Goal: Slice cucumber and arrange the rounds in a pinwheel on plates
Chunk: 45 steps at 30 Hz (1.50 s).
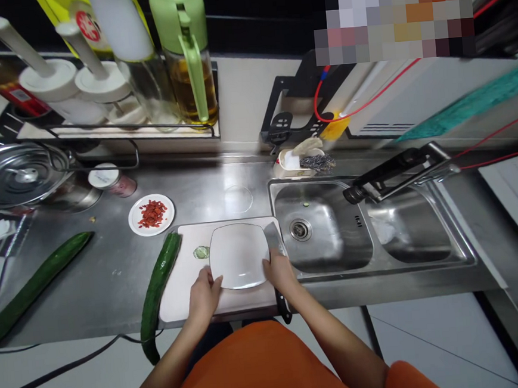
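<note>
A white square plate (239, 255) is held between my two hands over the cutting board (182, 298). My left hand (204, 297) grips its near left edge, thumb on the rim. On the right edge, my right hand (281, 273) is closed around the rim. A knife (283, 305) lies along the board's right side, its black handle pointing toward me and its blade partly behind my right hand. A small cucumber piece (201, 252) sits on the board left of the plate. Against the board's left edge lies a long cucumber (156, 292), its near end jutting past the counter.
Another cucumber (37, 289) lies at the far left. Behind the board are a small plate (132, 222) of red dried pieces and a lidded jar (114, 180). A double sink (324, 230) with a faucet (392, 174) stands right. Bottles line a rack (120, 133).
</note>
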Motion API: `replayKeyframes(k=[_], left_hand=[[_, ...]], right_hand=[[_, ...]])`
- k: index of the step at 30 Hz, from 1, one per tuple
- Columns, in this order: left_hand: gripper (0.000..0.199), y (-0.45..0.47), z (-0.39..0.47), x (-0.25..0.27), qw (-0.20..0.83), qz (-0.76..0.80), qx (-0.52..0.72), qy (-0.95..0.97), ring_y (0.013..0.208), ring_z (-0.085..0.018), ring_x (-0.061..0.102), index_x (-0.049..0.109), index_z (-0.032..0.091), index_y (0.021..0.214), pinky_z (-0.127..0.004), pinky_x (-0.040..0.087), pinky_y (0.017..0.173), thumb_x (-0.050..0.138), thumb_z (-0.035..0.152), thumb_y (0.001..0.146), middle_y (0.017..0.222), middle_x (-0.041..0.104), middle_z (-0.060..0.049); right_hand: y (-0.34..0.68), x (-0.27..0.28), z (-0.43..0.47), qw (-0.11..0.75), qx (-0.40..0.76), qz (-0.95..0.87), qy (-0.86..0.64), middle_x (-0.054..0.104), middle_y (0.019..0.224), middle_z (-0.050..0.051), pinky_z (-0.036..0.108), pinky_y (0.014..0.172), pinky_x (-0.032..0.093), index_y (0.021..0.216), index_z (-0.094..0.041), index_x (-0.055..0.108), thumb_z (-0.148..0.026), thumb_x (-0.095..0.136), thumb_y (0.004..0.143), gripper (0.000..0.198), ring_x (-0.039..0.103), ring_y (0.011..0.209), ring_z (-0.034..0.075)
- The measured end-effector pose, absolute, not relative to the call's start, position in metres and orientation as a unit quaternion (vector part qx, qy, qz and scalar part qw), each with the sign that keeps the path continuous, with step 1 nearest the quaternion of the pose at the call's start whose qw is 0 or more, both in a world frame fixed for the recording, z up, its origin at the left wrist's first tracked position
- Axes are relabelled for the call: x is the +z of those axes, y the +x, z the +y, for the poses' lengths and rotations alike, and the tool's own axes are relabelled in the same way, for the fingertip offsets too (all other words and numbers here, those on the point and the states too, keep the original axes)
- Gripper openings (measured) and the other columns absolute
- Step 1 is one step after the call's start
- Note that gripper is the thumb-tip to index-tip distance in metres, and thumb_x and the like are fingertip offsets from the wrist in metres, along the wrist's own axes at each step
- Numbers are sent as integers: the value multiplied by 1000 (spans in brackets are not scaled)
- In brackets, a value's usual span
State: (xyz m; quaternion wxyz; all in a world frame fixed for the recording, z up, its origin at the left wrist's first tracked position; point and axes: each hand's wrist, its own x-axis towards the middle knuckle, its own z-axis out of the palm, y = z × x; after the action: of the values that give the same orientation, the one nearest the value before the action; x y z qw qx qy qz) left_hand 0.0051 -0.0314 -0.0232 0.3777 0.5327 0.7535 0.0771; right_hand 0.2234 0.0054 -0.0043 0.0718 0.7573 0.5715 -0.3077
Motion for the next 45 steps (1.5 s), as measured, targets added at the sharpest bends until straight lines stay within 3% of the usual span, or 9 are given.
replayKeyframes(k=[11, 19, 23, 27, 31, 39, 45], left_hand=[[13, 10, -37, -31, 403, 748, 93, 519, 69, -19, 61, 48, 20, 89, -29, 42, 66, 53, 29, 81, 73, 62, -2], [19, 5, -38, -30, 406, 739, 77, 531, 67, -18, 62, 51, 20, 89, -28, 43, 65, 55, 36, 81, 71, 62, -1], [32, -15, -23, -30, 352, 759, 134, 532, 74, -18, 62, 55, 18, 103, -29, 45, 73, 53, 42, 82, 78, 65, -3], [36, -31, 3, -36, 258, 778, 152, 553, 85, -21, 61, 60, 14, 110, -31, 46, 84, 50, 34, 81, 92, 64, -9], [35, -33, 17, -43, 240, 769, 150, 573, 88, -21, 60, 63, 12, 108, -32, 44, 89, 48, 27, 80, 97, 64, -12], [30, -33, 17, -47, 227, 767, 178, 573, 81, -21, 61, 66, 14, 100, -32, 46, 83, 50, 25, 77, 94, 67, -11], [24, -40, 20, -38, 310, 783, 195, 502, 74, -16, 62, 68, 20, 91, -27, 45, 76, 54, 33, 76, 83, 70, -3]], right_hand=[[219, -3, 0, 80, -300, 563, 766, 65, 101, 16, 26, 71, 40, 106, -10, 55, -10, 41, 85, 24, 63, 88, 21], [218, 1, -2, 108, -288, 560, 769, 64, 103, 17, 26, 69, 42, 106, -9, 55, -12, 40, 86, 24, 64, 88, 22], [221, 2, -2, 109, -280, 559, 773, 61, 109, 17, 29, 70, 43, 109, -12, 54, -14, 39, 88, 26, 64, 89, 23], [222, 6, -3, 110, -274, 571, 766, 60, 112, 15, 30, 72, 43, 111, -14, 53, -17, 39, 90, 26, 64, 88, 22], [221, 10, -5, 115, -271, 573, 765, 58, 114, 15, 29, 71, 43, 111, -15, 53, -20, 40, 90, 25, 63, 87, 22], [219, 12, -9, 86, -275, 582, 760, 56, 118, 14, 30, 71, 43, 114, -16, 54, -19, 40, 90, 28, 63, 87, 21], [214, 5, -3, -17, -300, 615, 729, 60, 110, 12, 27, 81, 41, 113, -14, 58, -14, 44, 87, 29, 59, 93, 18]])
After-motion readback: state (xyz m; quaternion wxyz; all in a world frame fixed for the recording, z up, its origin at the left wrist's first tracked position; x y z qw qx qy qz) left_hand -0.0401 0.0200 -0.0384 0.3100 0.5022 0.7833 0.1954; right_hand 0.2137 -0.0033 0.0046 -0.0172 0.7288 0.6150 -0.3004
